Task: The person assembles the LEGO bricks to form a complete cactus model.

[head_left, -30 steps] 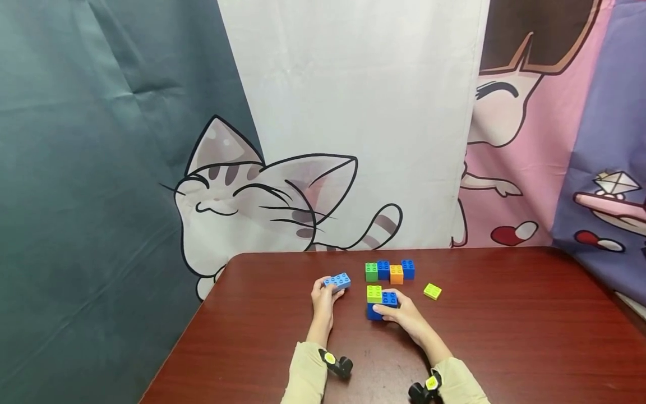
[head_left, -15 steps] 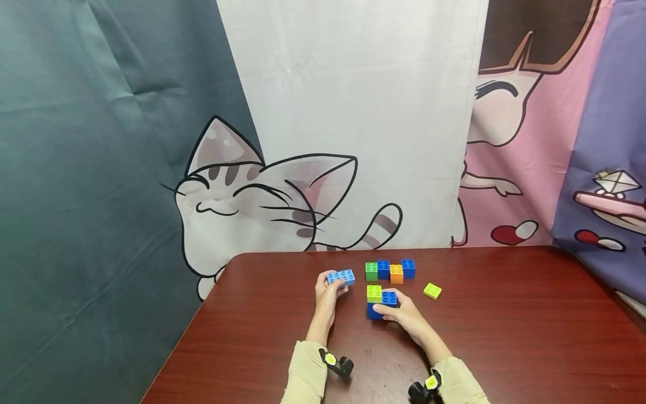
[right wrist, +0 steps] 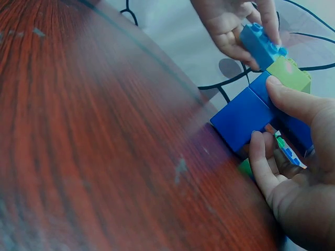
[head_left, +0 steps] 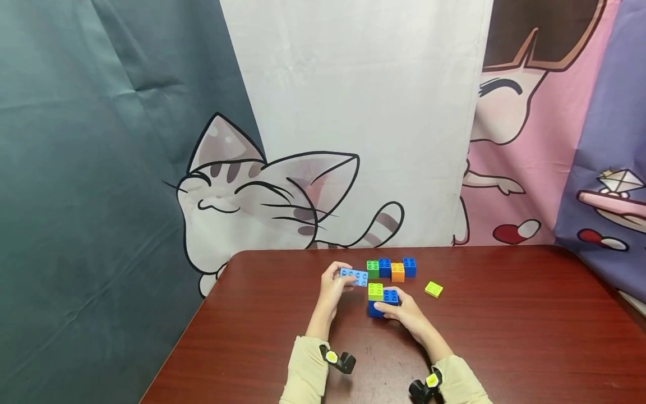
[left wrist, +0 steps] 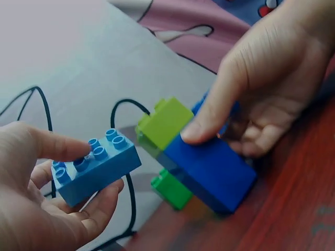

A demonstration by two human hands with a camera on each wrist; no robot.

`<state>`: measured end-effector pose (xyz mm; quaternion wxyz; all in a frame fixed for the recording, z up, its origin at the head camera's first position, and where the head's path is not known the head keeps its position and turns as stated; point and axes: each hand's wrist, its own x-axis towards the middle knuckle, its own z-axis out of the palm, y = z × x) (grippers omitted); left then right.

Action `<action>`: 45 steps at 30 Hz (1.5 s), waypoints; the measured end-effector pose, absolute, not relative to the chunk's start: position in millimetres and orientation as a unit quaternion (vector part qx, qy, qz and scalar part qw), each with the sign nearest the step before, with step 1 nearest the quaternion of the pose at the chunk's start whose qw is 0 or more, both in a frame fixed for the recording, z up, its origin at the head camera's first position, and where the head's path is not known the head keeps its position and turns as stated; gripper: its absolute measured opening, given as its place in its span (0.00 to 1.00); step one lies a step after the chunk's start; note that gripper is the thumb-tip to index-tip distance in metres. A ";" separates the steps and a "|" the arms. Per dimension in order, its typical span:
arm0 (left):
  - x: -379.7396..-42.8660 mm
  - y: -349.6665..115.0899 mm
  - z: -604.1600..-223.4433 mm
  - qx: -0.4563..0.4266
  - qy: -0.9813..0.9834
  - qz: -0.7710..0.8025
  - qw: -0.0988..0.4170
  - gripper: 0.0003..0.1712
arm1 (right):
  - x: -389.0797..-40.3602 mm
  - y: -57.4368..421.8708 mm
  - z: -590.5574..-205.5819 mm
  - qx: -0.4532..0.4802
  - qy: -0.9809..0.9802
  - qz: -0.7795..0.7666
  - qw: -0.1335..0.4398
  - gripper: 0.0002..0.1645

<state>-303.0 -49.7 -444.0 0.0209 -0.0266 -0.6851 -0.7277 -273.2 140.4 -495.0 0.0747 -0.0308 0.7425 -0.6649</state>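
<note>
My left hand (head_left: 330,290) pinches a light blue toy building brick (left wrist: 99,170), long and studded on top, with fingers on its upper face and below it. It is raised just left of a stack of blocks. That stack has dark blue bricks (left wrist: 209,170) with a lime green brick (head_left: 375,290) on the upper left. My right hand (head_left: 404,314) grips the dark blue part from the right, thumb on the near face. In the right wrist view the light blue brick (right wrist: 260,46) appears close to the lime brick; its far side is partly hidden by my fingers.
Behind the stack stand a green brick (head_left: 373,269), an orange brick (head_left: 397,272) and two blue bricks (head_left: 409,267) in a row. A flat lime piece (head_left: 433,289) lies to the right. The brown table (head_left: 252,336) ends at a printed curtain (head_left: 383,112).
My left hand has moved right and slightly away from me with the light blue brick, bringing it close to the stack and turning it. The right hand and the stack have stayed in place.
</note>
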 end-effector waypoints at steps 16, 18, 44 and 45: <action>-290.7 -45.5 -423.1 -0.041 -0.687 -0.726 -0.013 0.20 | -271.8 140.1 -495.6 -0.026 0.747 -0.661 0.068 0.33; -289.7 -44.8 -422.9 -0.040 -0.690 -0.723 -0.022 0.20 | -271.3 139.6 -495.5 -0.024 0.750 -0.659 0.060 0.33; -284.1 -35.0 -424.0 -0.037 -0.716 -0.694 -0.058 0.19 | -271.7 139.9 -493.4 -0.041 0.762 -0.644 0.052 0.31; -284.2 -34.8 -424.5 -0.037 -0.719 -0.692 -0.059 0.19 | -271.8 140.0 -493.5 -0.040 0.762 -0.644 0.052 0.31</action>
